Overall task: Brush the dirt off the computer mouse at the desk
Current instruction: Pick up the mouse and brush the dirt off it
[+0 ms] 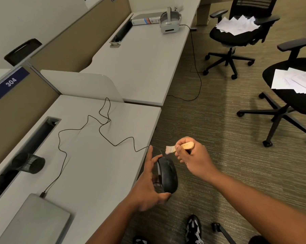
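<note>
A black computer mouse [168,175] is held on its side, just past the desk's right edge, above the carpet. My left hand [147,187] grips it from the left and below. Its thin black cable [99,129] trails in loops across the grey desk [96,164] to a closed laptop [37,221]. My right hand [192,157] holds a small brush with a wooden handle [188,145]. The brush's pale bristles [169,149] point left, just above the front end of the mouse.
A black mesh pen cup [30,163] lies on its side at the desk's left. A VR headset [169,21] rests on the far desk. Two black office chairs [236,34] [293,88] with papers on their seats stand on the carpet to the right.
</note>
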